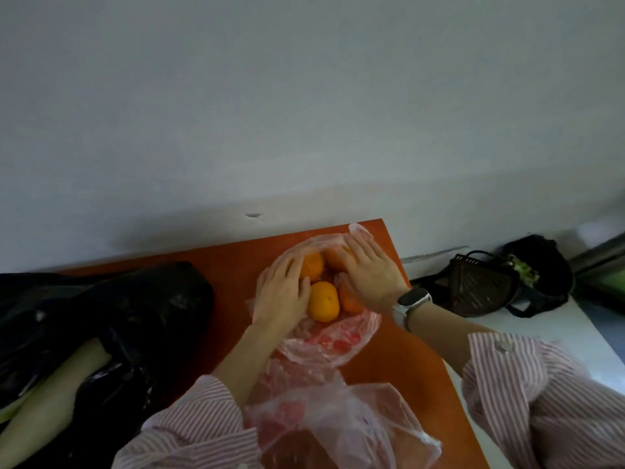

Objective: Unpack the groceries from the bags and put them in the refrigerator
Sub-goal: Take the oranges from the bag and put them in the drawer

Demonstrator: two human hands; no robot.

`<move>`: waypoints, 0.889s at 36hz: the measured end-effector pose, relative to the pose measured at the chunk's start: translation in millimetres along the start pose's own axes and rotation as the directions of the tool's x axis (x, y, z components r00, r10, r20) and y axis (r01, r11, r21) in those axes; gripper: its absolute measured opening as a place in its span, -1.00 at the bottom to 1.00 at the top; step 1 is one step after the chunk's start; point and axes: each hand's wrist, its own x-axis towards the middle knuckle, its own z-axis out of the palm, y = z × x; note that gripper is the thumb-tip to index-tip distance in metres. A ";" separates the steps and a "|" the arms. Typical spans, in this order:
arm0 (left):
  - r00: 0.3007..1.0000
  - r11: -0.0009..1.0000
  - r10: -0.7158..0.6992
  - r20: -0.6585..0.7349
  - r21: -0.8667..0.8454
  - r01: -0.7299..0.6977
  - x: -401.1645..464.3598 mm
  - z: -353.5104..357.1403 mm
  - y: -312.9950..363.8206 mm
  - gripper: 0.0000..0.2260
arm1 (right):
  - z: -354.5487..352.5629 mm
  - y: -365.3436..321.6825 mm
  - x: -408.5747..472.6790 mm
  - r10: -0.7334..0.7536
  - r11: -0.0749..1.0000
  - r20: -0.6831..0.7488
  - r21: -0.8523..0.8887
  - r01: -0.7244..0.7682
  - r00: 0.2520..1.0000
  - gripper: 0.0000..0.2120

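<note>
**Oranges in the open bag, both hands applied**

On the orange-brown bench (236, 262), a thin pink plastic bag (333, 343) lies opened out, with several oranges (323, 301) grouped at its far end. The left hand (282, 294) lies flat against the left side of the group, fingers spread; its grip is open and closed on nothing. The right hand (370, 270) covers the far right oranges in the same manner, palm down, fingers extended, grip open. A watch (411, 301) sits on the right wrist. A second pink bag (338, 424) lies nearer the person. A black plastic bag (111, 319) occupies the left of the bench. Beyond the right edge, a dark woven basket (483, 287) rests on a white surface.
</note>
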 end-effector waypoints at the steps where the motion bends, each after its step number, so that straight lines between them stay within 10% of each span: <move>1: 1.000 1.000 -0.001 0.031 -0.008 0.002 6.5 3.9 -5.2 -0.58 | 3.0 3.7 6.8 0.047 0.998 -0.001 0.051 -0.047 0.999 -0.52; 10: 0.999 0.944 -0.003 0.049 -0.329 0.019 44.1 26.5 -38.9 -0.55 | 23.7 32.1 49.4 0.240 0.738 0.066 0.636 -0.226 0.968 -0.70; 15: 0.986 0.897 -0.080 -0.144 -0.442 0.008 63.2 28.9 -31.0 -0.91 | 31.3 30.3 63.7 0.397 0.475 0.114 0.824 -0.310 0.911 -0.90; 20: 0.962 0.719 -0.260 0.078 -0.650 0.247 79.0 28.3 -37.1 -0.93 | 37.4 35.6 63.7 0.442 0.300 0.208 0.882 -0.362 0.873 -0.93; 32: 0.982 0.878 -0.151 -0.115 -0.472 0.080 52.8 29.3 -43.1 -0.81 | 53.2 35.6 26.6 0.273 0.897 -0.006 0.363 -0.252 0.962 -0.63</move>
